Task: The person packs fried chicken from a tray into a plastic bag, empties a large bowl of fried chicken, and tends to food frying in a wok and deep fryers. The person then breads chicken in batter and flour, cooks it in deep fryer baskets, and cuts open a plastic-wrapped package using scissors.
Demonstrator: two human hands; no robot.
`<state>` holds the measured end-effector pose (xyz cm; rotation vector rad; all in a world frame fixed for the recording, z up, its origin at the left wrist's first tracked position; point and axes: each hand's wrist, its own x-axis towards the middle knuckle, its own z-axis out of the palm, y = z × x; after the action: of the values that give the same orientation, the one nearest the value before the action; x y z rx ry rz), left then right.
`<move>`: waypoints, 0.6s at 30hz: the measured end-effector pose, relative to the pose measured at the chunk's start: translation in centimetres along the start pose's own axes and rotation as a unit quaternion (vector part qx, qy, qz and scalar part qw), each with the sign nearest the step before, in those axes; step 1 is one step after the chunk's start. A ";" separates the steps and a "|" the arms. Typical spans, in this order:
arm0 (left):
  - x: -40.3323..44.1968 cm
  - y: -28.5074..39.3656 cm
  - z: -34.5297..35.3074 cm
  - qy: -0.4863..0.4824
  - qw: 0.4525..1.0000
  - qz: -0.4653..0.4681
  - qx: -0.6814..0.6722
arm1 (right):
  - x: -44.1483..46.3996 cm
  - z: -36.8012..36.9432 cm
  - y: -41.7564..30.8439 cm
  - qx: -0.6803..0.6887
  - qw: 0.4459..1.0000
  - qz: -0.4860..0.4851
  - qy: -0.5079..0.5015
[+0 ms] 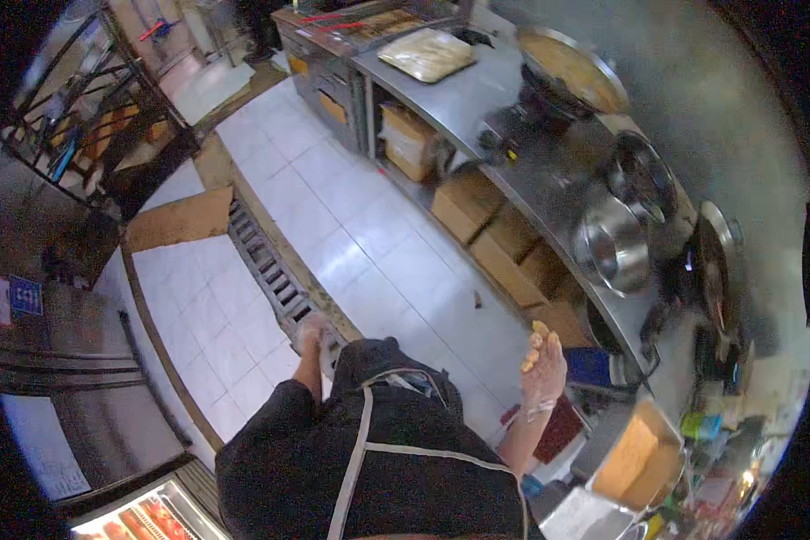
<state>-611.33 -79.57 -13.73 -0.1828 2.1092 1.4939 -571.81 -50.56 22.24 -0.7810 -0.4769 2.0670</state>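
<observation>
Floor tiles stretch open between drain grate and steel counter edge. The right hand, nearer the counter, has yellowish lumps at its fingers, gripped or stuck I cannot tell; the blurred left hand hangs over the grate, grip unclear.

A white tiled floor catches a soft glare; a slotted drain crosses it; a steel counter lines a grey wall; a dark rack stands across the room.

The bowl is shiny metal (floor tiles glossy).
</observation>
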 end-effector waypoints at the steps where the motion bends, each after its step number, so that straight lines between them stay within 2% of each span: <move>1: 1.2 3.2 1.8 -0.030 0.999 0.020 -0.028 | 2.3 3.7 0.9 -0.047 0.999 0.023 0.006; 3: 4.7 6.5 4.5 -0.139 0.980 0.093 -0.107 | 5.9 7.1 2.0 -0.095 0.994 0.052 0.000; 4: 5.0 9.8 5.7 -0.130 0.980 0.097 -0.111 | 8.0 8.4 2.5 -0.121 0.990 0.069 -0.004; 6: 3.2 19.4 7.0 -0.055 0.976 0.008 -0.210 | 12.9 10.6 3.6 -0.150 0.984 0.091 -0.017; 7: 5.4 20.7 6.9 -0.047 0.976 0.013 -0.215 | 15.4 11.4 4.3 -0.180 0.980 0.089 0.001; 9: 9.1 22.9 6.1 -0.045 0.996 0.039 -0.072 | 20.9 12.8 5.6 -0.209 0.973 0.093 0.011; 10: 12.3 20.3 5.3 -0.035 0.990 0.062 -0.123 | 23.8 13.7 6.0 -0.141 0.982 0.123 -0.028; 11: 16.0 16.8 3.6 -0.024 0.993 0.067 -0.092 | 26.5 14.5 6.2 -0.075 0.983 0.151 -0.068; 12: 19.4 12.5 0.9 -0.015 0.998 0.060 -0.010 | 29.5 15.3 6.5 -0.086 0.981 0.157 -0.074; 13: 22.0 9.0 -1.7 -0.009 0.996 0.043 0.072 | 32.8 16.4 7.2 -0.024 0.975 0.179 -0.126; 14: 23.2 6.8 -4.4 -0.008 0.992 0.008 0.129 | 35.8 17.7 7.9 0.042 0.962 0.204 -0.176; 15: 23.2 7.7 -6.8 -0.035 0.987 -0.043 0.150 | 38.8 20.1 8.7 0.040 0.958 0.215 -0.184; 16: 22.2 6.9 -8.8 0.036 0.989 -0.042 0.139 | 41.9 22.4 9.9 0.078 0.941 0.254 -0.211; 17: 20.9 8.1 -9.8 0.094 0.992 -0.052 0.067 | 44.8 25.1 11.1 0.115 0.919 0.291 -0.238; 18: 19.6 9.2 -10.4 0.135 0.989 -0.061 -0.003 | 47.9 27.7 13.3 0.074 0.927 0.264 -0.257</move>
<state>-635.23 -81.76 -13.39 -0.5330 2.2563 1.4709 -619.58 -19.89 17.80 -0.2754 -0.4106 2.7955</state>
